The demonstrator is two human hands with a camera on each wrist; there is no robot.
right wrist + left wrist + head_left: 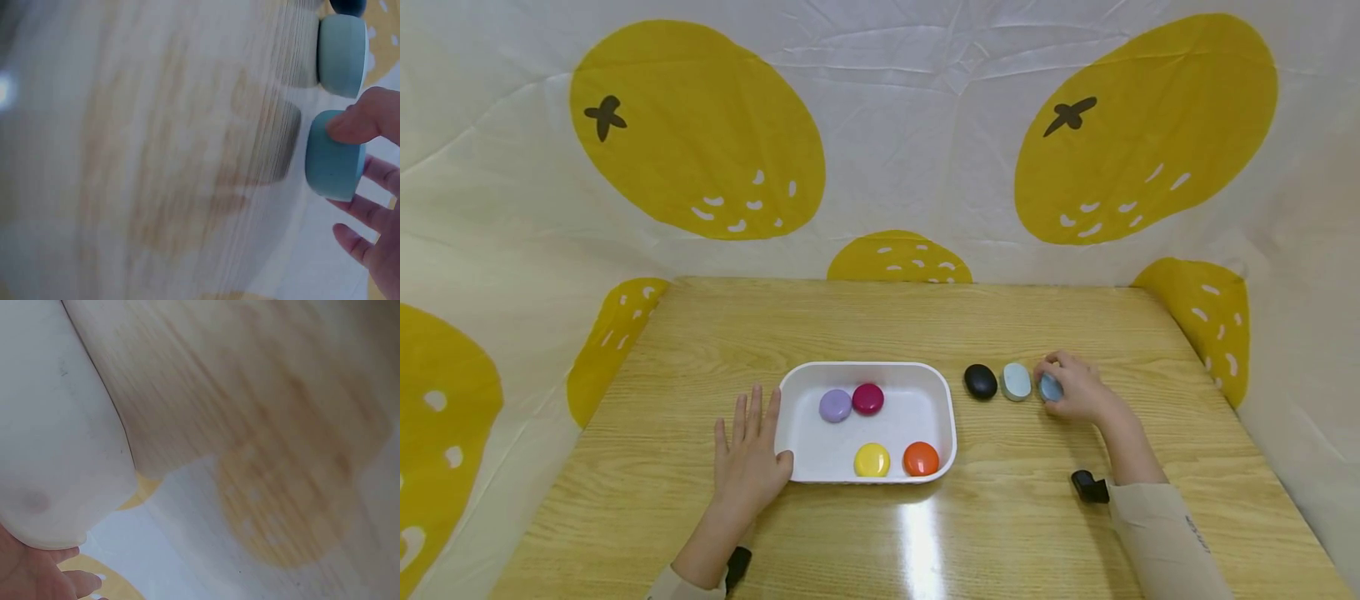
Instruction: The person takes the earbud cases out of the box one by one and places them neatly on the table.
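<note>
My left hand (751,465) lies flat with straight, spread fingers against the left side of a white tray (940,400), its thumb at the near-left corner. Two round pieces, a lilac one (835,406) and a crimson one (868,399), sit side by side toward the back of the tray. Along its front wall are a yellow round piece (872,460) and an orange round piece (921,459). Right of the tray, my right hand (1075,392) pinches a small rounded blue piece (334,156) between thumb and fingers, close over the table.
Left of the pinched piece stand a pale green-blue oval piece (1017,382) and a black oval piece (981,382). They form a row on the wooden table (1000,533). A white cloth (917,125) with yellow fruit prints hangs behind the table and at its sides.
</note>
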